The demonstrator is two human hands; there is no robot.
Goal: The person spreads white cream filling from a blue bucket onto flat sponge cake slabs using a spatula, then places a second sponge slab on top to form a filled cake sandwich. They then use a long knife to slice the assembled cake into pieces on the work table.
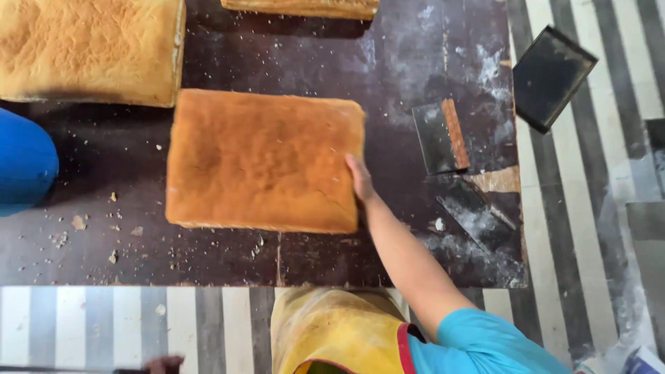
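The right hand (359, 179) lies flat with fingers together against the right edge of a large rectangular sponge cake slab (264, 161), pressing it but not closed around it; the slab's smooth golden-brown crust sits mid-table on the dark, flour-dusted board (138, 256). Just right of the hand rests a flat metal scraper with a wooden handle (441, 136), and farther right a black rectangular tray (552, 77) lies on the striped floor. Paler, rougher slabs (90, 48) lie at the far left, crumbs nearby; the left hand is not visible.
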